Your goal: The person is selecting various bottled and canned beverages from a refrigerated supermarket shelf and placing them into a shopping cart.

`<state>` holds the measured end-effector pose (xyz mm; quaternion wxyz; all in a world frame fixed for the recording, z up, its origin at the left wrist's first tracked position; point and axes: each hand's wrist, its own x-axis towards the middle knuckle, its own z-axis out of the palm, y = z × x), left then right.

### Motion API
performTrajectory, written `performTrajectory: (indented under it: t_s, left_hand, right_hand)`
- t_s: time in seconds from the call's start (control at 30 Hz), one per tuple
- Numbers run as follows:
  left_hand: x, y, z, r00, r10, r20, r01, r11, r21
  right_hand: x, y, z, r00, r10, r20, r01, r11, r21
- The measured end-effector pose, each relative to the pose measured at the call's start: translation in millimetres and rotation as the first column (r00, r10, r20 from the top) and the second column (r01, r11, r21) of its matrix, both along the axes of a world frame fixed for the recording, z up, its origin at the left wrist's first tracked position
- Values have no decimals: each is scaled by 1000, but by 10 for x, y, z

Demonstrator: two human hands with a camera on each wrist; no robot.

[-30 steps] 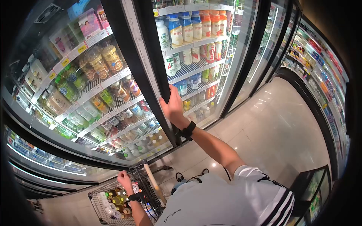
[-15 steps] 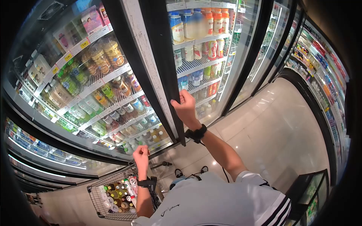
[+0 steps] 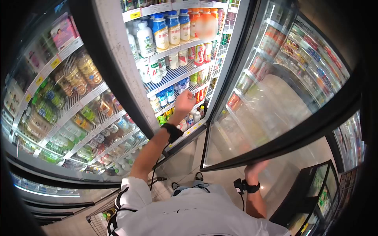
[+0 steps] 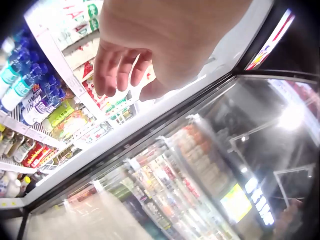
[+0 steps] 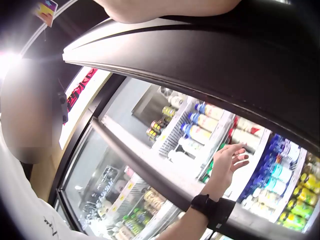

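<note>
My left hand [image 3: 185, 103] reaches in front of the lit cooler shelves, fingers loosely bent, nothing in it. In the left wrist view the left hand [image 4: 145, 55] has its fingers hanging apart over the shelves. Nearest to it in the head view are blue-labelled bottles [image 3: 170, 93] on a lower rack. Above stand white bottles with blue caps [image 3: 173, 29]. My right hand [image 3: 255, 170] is at the outer edge of the swung-out glass door [image 3: 271, 147], its fingertips hidden by the frame. In the right wrist view only part of that hand [image 5: 170, 7] shows, against the black door frame [image 5: 200, 65].
A shut glass door [image 3: 59, 114] covers more drink shelves on the left. The wire cart [image 3: 94, 222] with bottles stands at lower left. A black display case [image 3: 299, 196] stands to the right, with stocked shelves [image 3: 311, 55] beyond the open door.
The cooler door has swung wide open to the right. My right hand has moved right with the door's edge, and my left hand has risen from above the cart to the shelves.
</note>
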<state>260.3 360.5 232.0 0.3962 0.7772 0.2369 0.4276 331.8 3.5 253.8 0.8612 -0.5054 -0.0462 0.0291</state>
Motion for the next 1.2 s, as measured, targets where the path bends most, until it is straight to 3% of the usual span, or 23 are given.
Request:
performTrajectory:
  t_s: [0.07, 0.13, 0.17, 0.2, 0.23, 0.27, 0.33, 0.37, 0.4, 0.43, 0.47, 0.5, 0.6, 0.63, 0.67, 0.73, 0.8, 0.87, 0.93, 1.0, 1.07, 1.13, 1.2]
  left_hand:
    - [587, 425, 8, 988, 18, -151, -18, 1000, 7]
    - [1171, 929, -172, 987, 91, -132, -67, 982, 175]
    - [1380, 1114, -95, 973, 110, -203, -76, 983, 165]
    - [1611, 1272, -65, 973, 97, -208, -62, 984, 166]
    - [1846, 1433, -58, 968, 180, -176, -155, 977, 146]
    - [2049, 1577, -68, 953, 265, -145, -248, 961, 123]
    - [2403, 1816, -53, 953, 267, -141, -256, 963, 89]
    - [2545, 1869, -6, 951, 276, -142, -268, 961, 72]
    - [2713, 1988, -69, 956, 277, -98, -273, 961, 46]
    - [2860, 2096, -119, 947, 310, -88, -307, 950, 47]
    - [2987, 2200, -156, 934, 347, -81, -344, 938, 49]
    - [3087, 2281, -166, 931, 359, -71, -359, 933, 15]
    - [3315, 2532, -234, 932, 359, 42, -358, 933, -18]
    - [3389, 2600, -273, 934, 357, 29, -356, 934, -29]
    - [3408, 2615, -252, 934, 356, 17, -355, 934, -36]
    - [3272, 2489, -18, 960, 280, -20, -280, 954, -110]
    - [3320, 2559, -91, 978, 201, -48, -206, 961, -186]
    - [3412, 2731, -327, 951, 303, 56, -304, 952, 13]
    - [3393, 2687, -394, 961, 269, 72, -271, 962, 23]
    - [3226, 2364, -129, 983, 133, 128, -119, 987, -110]
    - [3155, 2187, -62, 982, 97, 160, -77, 988, -131]
    - [3170, 2172, -180, 999, 46, 1, -45, 974, 223]
    - [3090, 2021, -152, 1000, 18, 13, -21, 944, 329]
  right_hand:
    - [83, -189, 150, 999, -23, -24, 24, 998, 54]
    - [346, -442, -26, 985, 93, 142, -109, 988, 109]
    - [411, -462, -51, 952, 30, 303, -54, 996, 70]
    - [593, -600, -192, 884, 186, 429, -240, 968, 73]
    - [584, -716, -232, 1000, 7, 10, -10, 913, 409]
    - [584, -779, -190, 896, -41, -442, 322, 746, 583]
    - [392, -427, 195, 919, -387, -80, 395, 898, 192]
    - [490, -598, 164, 911, -338, -237, 384, 905, 185]
    - [573, -809, 38, 906, -356, -229, 399, 899, 182]
    - [630, -1011, -117, 958, -75, -276, 212, 834, 509]
    - [684, -1098, -200, 953, 211, -216, 39, 625, 779]
    - [663, -1085, -77, 996, 84, 14, -85, 987, 136]
    - [627, -873, 276, 983, 166, 72, -172, 982, 82]
    - [605, -985, 296, 944, 263, -198, -132, 854, 503]
    - [597, -959, 354, 944, 258, -207, -125, 856, 501]
    - [618, -870, 443, 980, 194, -44, -184, 968, 170]
    - [634, -887, 413, 978, 209, -3, -206, 966, 157]
    - [644, -918, 377, 973, 227, 33, -229, 962, 145]
    - [631, -944, 353, 981, 189, 47, -193, 977, 96]
    - [614, -959, 359, 981, 194, -8, -192, 973, 128]
    - [653, -974, 287, 974, 220, 49, -226, 958, 175]
    - [673, -1035, 211, 972, 234, 29, -233, 940, 248]
    - [639, -1034, 223, 969, 249, 3, -237, 917, 320]
